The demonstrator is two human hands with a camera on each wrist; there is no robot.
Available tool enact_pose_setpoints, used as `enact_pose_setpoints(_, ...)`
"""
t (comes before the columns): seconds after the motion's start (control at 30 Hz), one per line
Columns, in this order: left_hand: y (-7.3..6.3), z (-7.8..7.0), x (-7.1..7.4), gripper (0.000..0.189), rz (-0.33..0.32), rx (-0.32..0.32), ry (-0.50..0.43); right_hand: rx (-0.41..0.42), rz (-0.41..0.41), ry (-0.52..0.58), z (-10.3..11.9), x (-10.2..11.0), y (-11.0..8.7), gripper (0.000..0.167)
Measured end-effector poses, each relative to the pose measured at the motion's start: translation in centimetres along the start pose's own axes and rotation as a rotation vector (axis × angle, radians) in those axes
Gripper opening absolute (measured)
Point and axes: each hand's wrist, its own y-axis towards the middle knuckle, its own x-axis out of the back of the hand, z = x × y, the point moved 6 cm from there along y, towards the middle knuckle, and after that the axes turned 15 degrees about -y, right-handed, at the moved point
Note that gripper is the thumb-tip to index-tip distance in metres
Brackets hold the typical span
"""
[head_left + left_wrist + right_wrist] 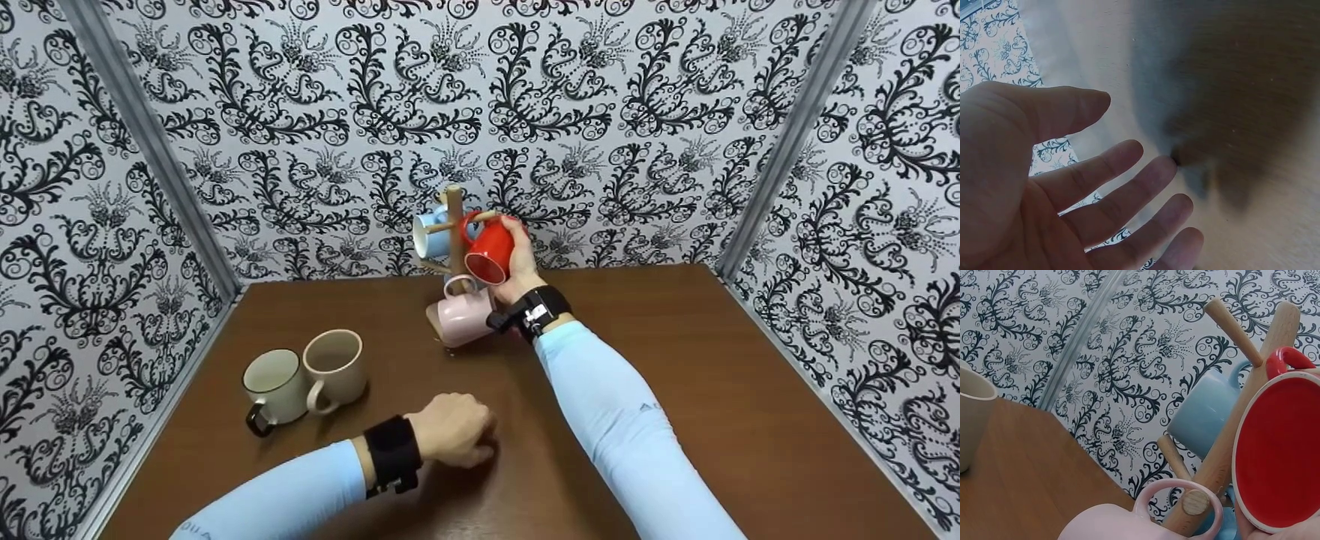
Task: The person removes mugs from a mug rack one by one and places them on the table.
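My right hand (pixel 521 259) grips a red mug (pixel 489 251) by its body, up beside a wooden mug tree (pixel 454 196). The mug's mouth tilts down toward me, and its handle meets an upper peg; whether the peg carries its weight I cannot tell. A pink mug (pixel 1107 524) hangs lower, its handle round a peg. Behind the post is a light blue mug (pixel 1207 413); part of another blue item (pixel 1229 523) shows below, mostly hidden. Near the table's front, my left hand (pixel 454 429) holds nothing, its fingers loosely bent in the left wrist view (pixel 1129 197).
Two mugs stand upright on the brown table (pixel 660 360) at the left: a cream one with a black handle (pixel 276 386) and a beige one (pixel 335 367). Patterned walls (pixel 600 90) enclose the back and both sides.
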Motion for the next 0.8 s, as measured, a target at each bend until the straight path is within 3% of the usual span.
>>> enact_pose_setpoints(0.1, 0.0, 0.0, 0.0, 0.03, -0.002, -0.001, 0.015, 0.028, 0.029, 0.019, 0.4, -0.1, 0.2, 0.025)
enact_pose_setpoints(0.53, 0.2, 0.0, 0.0, 0.031, -0.03, -0.008, 0.012, 0.004, -0.056, -0.072, 1.2, 0.8, -0.3, 0.036)
enact_pose_setpoints(0.8, 0.3, -0.1, -0.2, 0.031, -0.018, 0.001, 0.039, 0.077, -0.051, -0.096, 1.8, 0.7, -0.4, 0.032)
